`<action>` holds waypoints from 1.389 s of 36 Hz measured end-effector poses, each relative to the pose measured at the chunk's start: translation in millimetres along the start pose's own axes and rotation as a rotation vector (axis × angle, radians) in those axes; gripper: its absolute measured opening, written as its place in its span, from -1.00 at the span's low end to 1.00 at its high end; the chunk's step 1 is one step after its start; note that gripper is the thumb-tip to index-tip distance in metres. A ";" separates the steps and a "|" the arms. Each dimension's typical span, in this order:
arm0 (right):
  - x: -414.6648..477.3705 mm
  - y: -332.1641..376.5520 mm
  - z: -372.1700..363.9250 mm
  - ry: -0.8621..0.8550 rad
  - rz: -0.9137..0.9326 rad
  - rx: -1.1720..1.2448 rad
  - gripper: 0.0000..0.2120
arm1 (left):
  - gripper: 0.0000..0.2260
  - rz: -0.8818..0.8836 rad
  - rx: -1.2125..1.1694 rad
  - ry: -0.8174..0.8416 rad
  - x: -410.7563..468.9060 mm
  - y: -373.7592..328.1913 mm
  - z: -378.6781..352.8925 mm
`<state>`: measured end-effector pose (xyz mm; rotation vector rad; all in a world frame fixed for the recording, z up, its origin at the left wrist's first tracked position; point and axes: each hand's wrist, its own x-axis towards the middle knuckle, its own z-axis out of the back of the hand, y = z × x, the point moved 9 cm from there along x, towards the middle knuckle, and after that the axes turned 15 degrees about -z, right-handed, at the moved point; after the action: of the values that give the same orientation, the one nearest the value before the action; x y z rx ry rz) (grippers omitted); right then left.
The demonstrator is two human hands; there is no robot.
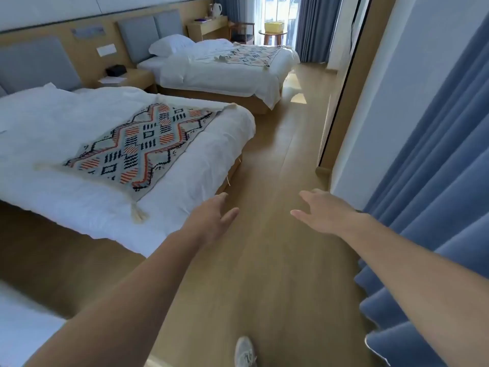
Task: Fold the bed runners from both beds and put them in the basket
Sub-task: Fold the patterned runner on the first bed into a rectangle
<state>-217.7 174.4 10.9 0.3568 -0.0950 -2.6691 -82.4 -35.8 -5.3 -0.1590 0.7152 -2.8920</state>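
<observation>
Head view: wood floor (pixel 267 160) runs beside two white beds (pixel 79 128).

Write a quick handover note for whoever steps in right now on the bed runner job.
Left hand: open, empty, near the foot corner of the near bed.
Right hand: open, empty, over the floor.
Near runner: flat on the near bed.
Far runner: on the far bed, partly rumpled.
Basket: yellow, on the round table by the window.
Done: nothing.
Left: fold both, put them in the basket.
</observation>
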 end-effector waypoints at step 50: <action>632.3 36.3 112.1 0.087 0.316 -0.020 -0.47 | -0.51 0.361 -0.073 -0.076 515.8 169.1 2.0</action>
<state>-781.2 -133.6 -24.6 0.4138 -0.0895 -2.3378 -567.0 -276.3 -49.5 -0.1322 0.7493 -2.5066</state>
